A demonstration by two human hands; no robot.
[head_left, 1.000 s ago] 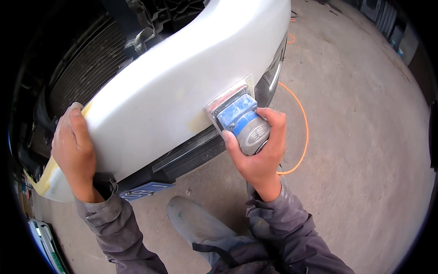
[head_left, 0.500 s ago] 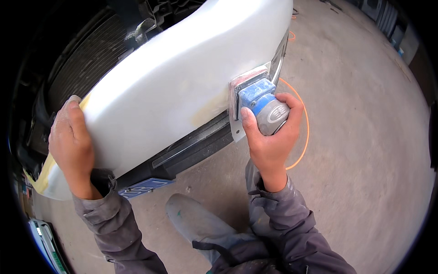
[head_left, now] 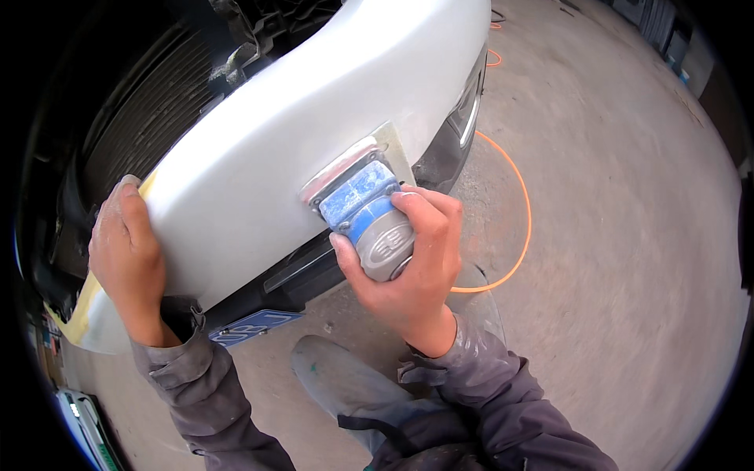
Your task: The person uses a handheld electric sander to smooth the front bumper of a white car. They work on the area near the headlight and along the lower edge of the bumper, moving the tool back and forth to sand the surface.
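Observation:
My right hand is wrapped round the grey, rounded body of a blue-and-grey power sander. The sander's flat pad rests against the white car bumper, near its lower edge. A pale sheet of sandpaper sticks out past the pad. White dust coats the tool and my fingertips. My left hand grips the bumper's upper edge at the left, thumb on the outer face and the other fingers over the rim, partly hidden. Yellowish patches show along that edge.
A radiator and dark engine parts lie behind the bumper. Below it are black trim and a blue number plate. An orange hose curves over the concrete floor. My leg is beneath the bumper.
My right hand has carried the sander left across the bumper, away from its right end, and the tool has tilted. My left hand keeps its place on the edge.

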